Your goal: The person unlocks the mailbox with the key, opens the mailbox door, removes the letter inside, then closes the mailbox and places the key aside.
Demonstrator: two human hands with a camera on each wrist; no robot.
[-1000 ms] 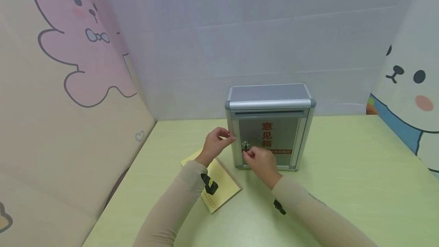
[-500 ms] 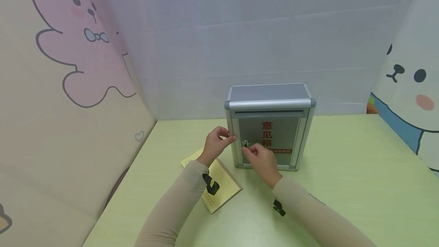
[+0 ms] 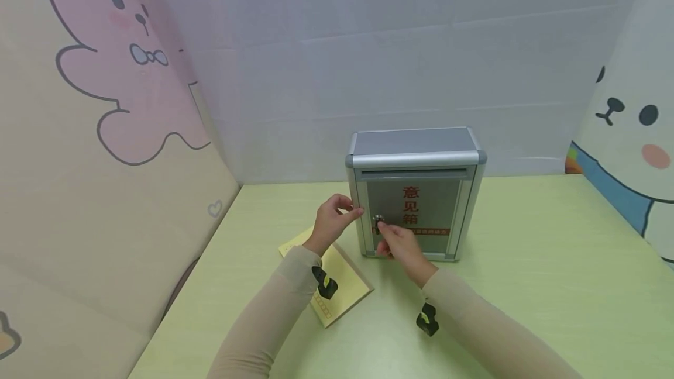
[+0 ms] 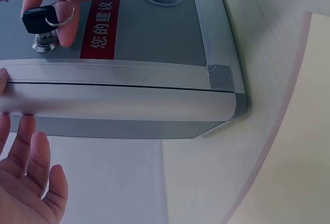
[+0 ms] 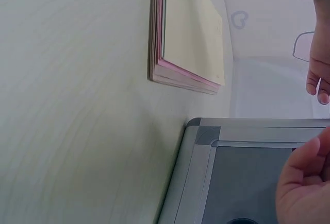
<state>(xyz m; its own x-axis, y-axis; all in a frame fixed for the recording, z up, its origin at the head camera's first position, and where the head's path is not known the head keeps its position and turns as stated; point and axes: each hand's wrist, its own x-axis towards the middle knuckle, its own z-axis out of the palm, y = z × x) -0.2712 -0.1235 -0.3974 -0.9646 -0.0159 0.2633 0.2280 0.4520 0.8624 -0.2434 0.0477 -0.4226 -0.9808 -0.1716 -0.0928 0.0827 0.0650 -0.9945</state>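
A grey metal suggestion box [image 3: 418, 144] with red characters stands upright on the table, its front door flush with the frame. On the door's left side, a black-headed key [image 4: 38, 20] with a metal ring sits in the round lock [image 4: 45, 42]. My right hand [image 3: 404, 245] pinches this key, other fingers bent below it. At the box's left edge my left hand [image 3: 330, 226] grips the frame, thumb on the front and fingertips against the side. The right wrist view catches only part of the right hand; the key is out of sight there.
A stack of yellow envelopes [image 3: 344, 285] lies on the pale green table [image 3: 537, 262], left of the box and partly under the left forearm. Behind the box hangs a whitish cloth [image 3: 316, 86]. Cartoon-printed cloths flank the table at left and right.
The right hand's fingers have shifted their hold on the key, and its wrist has turned, with the lower fingers now dropped further down. The left hand and the box stay in place.
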